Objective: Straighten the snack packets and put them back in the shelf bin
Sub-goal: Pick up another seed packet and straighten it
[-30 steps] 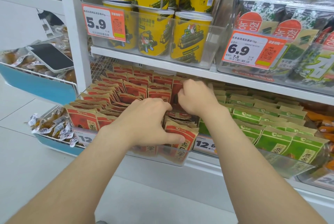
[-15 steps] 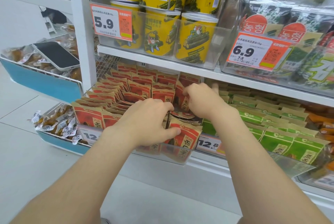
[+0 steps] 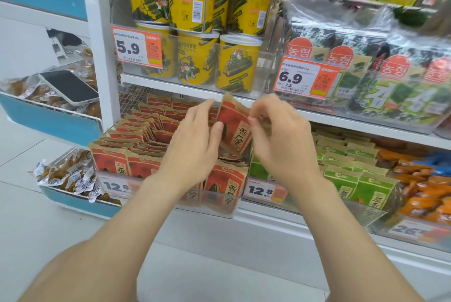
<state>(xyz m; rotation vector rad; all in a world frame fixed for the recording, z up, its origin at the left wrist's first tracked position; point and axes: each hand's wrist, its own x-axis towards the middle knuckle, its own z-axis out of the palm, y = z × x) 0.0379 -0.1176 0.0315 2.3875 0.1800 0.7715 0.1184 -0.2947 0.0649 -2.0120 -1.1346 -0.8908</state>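
A red and tan snack packet [image 3: 234, 123] is lifted above the clear shelf bin [image 3: 219, 206], tilted a little. My left hand [image 3: 195, 140] holds its left edge, thumb on the front and fingers behind. My right hand [image 3: 275, 133] pinches its right edge with curled fingers. Rows of the same red packets [image 3: 146, 128] stand in the bin behind and to the left. More lie loose in the bin below the lifted one [image 3: 227, 177].
Green packets [image 3: 346, 170] fill the neighbouring bin on the right, orange ones [image 3: 424, 189] beyond. Yellow tubs [image 3: 195, 57] and seaweed bags [image 3: 366, 77] sit on the shelf just above. A phone [image 3: 69, 87] lies on a blue rack to the left. Price tags front the bins.
Both hands have come up out of the bin, lifting one red packet between them. The view has shifted closer and slightly down.
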